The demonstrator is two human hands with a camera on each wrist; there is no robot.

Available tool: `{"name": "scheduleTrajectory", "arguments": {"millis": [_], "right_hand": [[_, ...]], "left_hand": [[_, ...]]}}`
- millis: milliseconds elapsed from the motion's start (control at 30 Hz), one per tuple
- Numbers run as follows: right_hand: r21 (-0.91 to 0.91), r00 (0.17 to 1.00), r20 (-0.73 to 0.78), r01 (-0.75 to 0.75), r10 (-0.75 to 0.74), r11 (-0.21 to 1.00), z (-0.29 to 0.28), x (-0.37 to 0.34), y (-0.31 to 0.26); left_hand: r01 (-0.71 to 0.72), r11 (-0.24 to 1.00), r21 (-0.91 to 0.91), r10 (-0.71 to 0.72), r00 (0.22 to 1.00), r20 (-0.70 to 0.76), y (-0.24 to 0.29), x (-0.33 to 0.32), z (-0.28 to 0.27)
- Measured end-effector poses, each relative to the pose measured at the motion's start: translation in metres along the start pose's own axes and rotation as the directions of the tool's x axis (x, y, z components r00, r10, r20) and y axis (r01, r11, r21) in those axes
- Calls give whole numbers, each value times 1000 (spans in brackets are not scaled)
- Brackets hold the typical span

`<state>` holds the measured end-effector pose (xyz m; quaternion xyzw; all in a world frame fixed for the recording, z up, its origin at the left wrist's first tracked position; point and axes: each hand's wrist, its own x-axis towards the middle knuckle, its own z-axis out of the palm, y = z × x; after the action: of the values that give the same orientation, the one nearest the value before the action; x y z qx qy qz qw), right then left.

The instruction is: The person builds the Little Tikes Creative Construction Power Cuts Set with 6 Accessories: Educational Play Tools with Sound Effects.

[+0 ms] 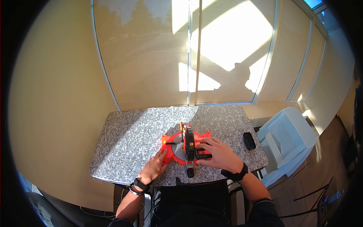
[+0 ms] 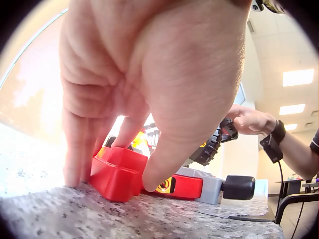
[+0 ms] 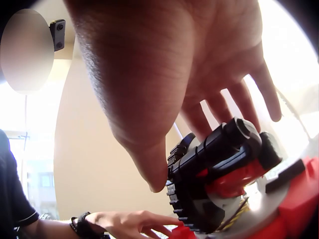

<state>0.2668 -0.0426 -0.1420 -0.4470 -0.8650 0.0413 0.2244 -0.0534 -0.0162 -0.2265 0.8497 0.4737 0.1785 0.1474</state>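
A red and black miter saw (image 1: 189, 140) with a round grey turntable stands on the speckled table. My left hand (image 1: 152, 167) holds the left end of its red base (image 2: 115, 174). In the left wrist view the thumb presses the near side, and the fingers reach down the far side to the tabletop. Over the saw's head is my right hand (image 1: 221, 156), its fingers straight and spread beside the black handle (image 3: 214, 152). The right thumb lies against the ridged black guard (image 3: 187, 201). A black knob (image 2: 239, 187) juts from the saw's front.
The granite-patterned table (image 1: 126, 149) backs onto a wall with shaded windows. A small black case (image 1: 249, 140) lies near its right edge. Beyond that edge stands a chair (image 1: 289, 142) under a pale blue cover. Strong sunlight falls across the table's left part.
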Motion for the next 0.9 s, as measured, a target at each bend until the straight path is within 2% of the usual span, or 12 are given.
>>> {"name": "scheduleTrajectory", "arguments": {"millis": [67, 233, 300, 500, 600, 667, 733, 800, 900], "right_hand": [[7, 1000, -13, 10, -10, 1000, 2, -1, 2], [16, 1000, -7, 0, 0, 1000, 2, -2, 1], [-11, 998, -48, 37, -38, 999, 1, -2, -1], [-17, 995, -94, 22, -24, 1000, 3, -3, -2], [2, 994, -105, 31, -30, 1000, 2, -1, 0], [-10, 994, -107, 21, -22, 1000, 3, 0, 0], [-23, 994, -107, 14, -16, 1000, 2, 1, -1], [-77, 985, -171, -20, 6, 997, -1, 3, -5], [-79, 985, -171, -44, 30, 996, -5, 8, -3]], "left_hand": [[41, 999, -11, -40, 999, 35, 2, 0, -2], [7, 1000, -12, -7, 1000, 9, 2, 0, 0], [7, 1000, -18, -7, 1000, 9, 3, 0, 0], [17, 998, -67, -17, 1000, 1, 4, -3, 1], [-6, 997, -82, 2, 998, -57, 2, -4, 2], [-88, 996, -16, 85, 987, -134, 4, -5, 0], [-119, 993, 11, 120, 982, -146, 5, -4, -2], [-148, 988, 39, 152, 976, -155, 7, -4, -6], [-157, 987, -23, 153, 980, -127, 15, -6, -14]]}}
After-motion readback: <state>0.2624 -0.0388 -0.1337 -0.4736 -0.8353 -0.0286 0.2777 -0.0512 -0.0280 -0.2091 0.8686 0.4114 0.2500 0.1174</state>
